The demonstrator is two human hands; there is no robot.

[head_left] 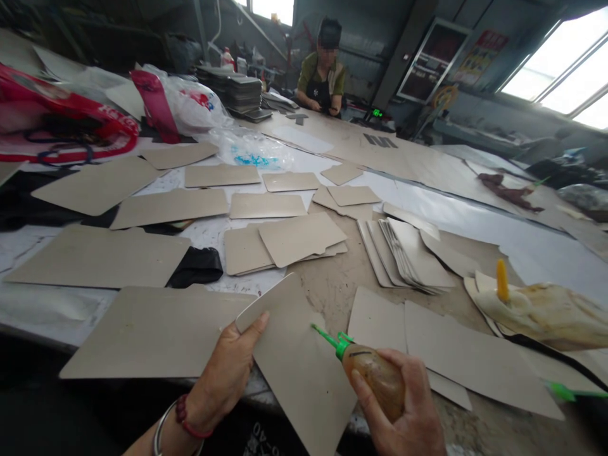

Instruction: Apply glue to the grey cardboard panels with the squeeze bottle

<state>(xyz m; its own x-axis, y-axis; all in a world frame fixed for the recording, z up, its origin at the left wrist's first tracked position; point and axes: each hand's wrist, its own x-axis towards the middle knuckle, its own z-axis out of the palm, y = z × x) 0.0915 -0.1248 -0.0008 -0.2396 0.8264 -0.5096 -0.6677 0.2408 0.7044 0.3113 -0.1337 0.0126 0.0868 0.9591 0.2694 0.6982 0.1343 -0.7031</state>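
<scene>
A: What is the left hand (228,370) holding?

B: It is gripping a grey board panel (297,354) by its near-left edge, thumb on top. The panel's long axis is running from upper left to lower right, out over the table (332,285) edge.

A: And the right hand (403,411)?

B: It is closed around a glue bottle (375,377). The green nozzle (327,335) is pointing left, its tip touching or just above the panel, so the right hand is acting on it.

A: Any containers?

B: The bottle is holding amber glue. A second glue bottle (536,310), with a yellow tip, is lying at the right, and plastic bags (185,101) are sitting far left; I cannot tell their contents.
</scene>
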